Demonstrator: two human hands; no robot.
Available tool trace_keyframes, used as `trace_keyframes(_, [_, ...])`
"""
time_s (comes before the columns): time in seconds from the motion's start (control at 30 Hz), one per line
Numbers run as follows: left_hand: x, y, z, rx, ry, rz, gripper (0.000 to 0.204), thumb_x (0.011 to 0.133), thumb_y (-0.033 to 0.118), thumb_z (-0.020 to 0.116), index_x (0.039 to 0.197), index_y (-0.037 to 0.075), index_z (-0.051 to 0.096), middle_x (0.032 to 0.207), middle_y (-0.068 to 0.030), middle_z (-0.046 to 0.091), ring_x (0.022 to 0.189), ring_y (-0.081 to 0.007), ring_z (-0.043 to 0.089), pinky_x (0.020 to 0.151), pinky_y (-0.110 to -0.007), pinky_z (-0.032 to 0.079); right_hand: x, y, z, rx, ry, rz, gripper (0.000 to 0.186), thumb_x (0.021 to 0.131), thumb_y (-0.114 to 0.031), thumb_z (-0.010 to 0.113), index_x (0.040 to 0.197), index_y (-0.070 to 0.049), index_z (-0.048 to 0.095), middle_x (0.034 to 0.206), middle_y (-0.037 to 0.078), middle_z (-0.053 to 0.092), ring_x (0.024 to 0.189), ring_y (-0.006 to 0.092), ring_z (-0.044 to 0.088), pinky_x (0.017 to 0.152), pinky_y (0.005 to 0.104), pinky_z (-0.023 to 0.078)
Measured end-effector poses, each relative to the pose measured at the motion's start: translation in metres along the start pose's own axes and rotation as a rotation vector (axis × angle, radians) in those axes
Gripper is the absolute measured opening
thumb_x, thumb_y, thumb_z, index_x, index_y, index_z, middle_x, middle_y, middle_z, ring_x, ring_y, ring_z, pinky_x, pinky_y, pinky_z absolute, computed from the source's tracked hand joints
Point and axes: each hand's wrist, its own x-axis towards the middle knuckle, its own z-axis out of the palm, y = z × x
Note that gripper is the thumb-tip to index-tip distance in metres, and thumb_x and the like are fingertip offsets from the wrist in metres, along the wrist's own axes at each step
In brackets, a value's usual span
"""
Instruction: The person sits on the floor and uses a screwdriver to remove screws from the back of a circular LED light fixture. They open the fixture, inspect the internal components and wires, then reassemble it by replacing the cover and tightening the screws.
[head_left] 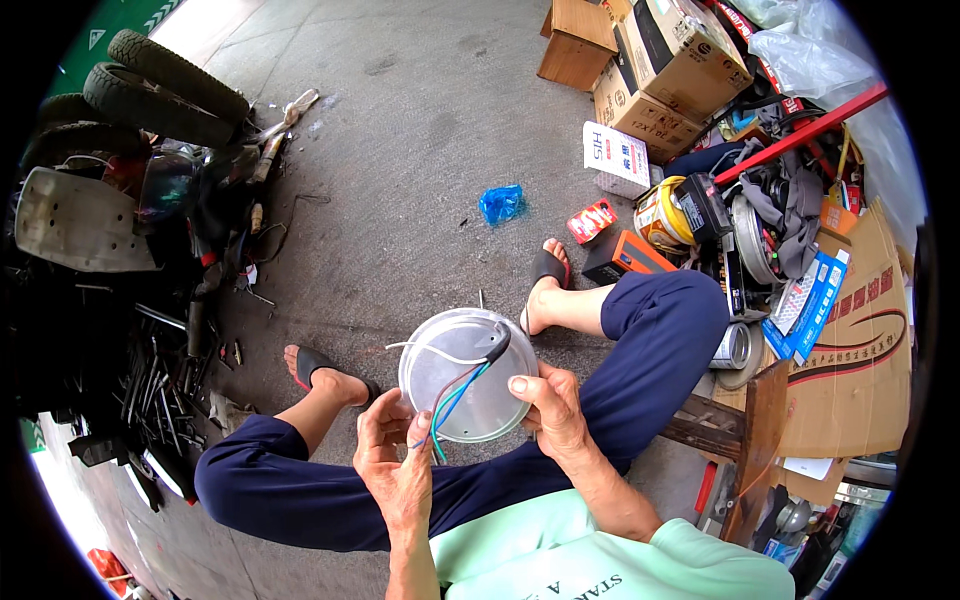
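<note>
A round, translucent plastic disc (465, 408), like a lid or shallow cover, is held up above my lap. A black-sleeved cable (497, 345) lies across its top, splitting into white, brown, blue and green wires. My left hand (393, 465) grips the disc's lower left rim; its thumb is at the ends of the coloured wires, and whether it pinches them I cannot tell. On the right rim, my right hand (552, 412) has its thumb on top and the fingers underneath. What lies beneath the disc is hidden.
Tyres (165, 90) and dark vehicle parts pile up at the left, with hand tools (165, 385) below them. To the right stand cardboard boxes (665, 75), a yellow-white bucket (663, 212) and an orange-black box (630, 257). A blue plastic bag (502, 204) lies on the concrete ahead.
</note>
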Motion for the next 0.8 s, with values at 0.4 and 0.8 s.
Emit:
trace_keyframes(0.4, [0.011,0.023,-0.012,0.84,-0.383,0.561,0.111,0.048,0.06,0.078,0.131,-0.002,0.036,0.134,-0.0231,0.036,0.128,-0.0382,0.03,0.103,-0.049,0.027,0.007,-0.001,-0.012,-0.328,-0.215,-0.145,0.036,0.075,-0.028,0.064,0.09,0.004,0.062,0.072,0.0,0.058,0.067,0.0049,0.05,0.058,0.0213,0.04])
trace_keyframes(0.8, [0.042,-0.01,-0.024,-0.492,-0.534,-0.33,0.087,0.077,0.07,0.048,0.13,0.001,0.037,0.121,-0.0174,0.049,0.114,-0.0304,0.049,0.098,-0.043,0.04,0.024,0.001,-0.031,-0.179,-0.539,0.026,0.032,0.069,-0.024,0.061,0.084,0.004,0.062,0.071,0.0,0.057,0.063,0.0053,0.049,0.056,0.0187,0.036])
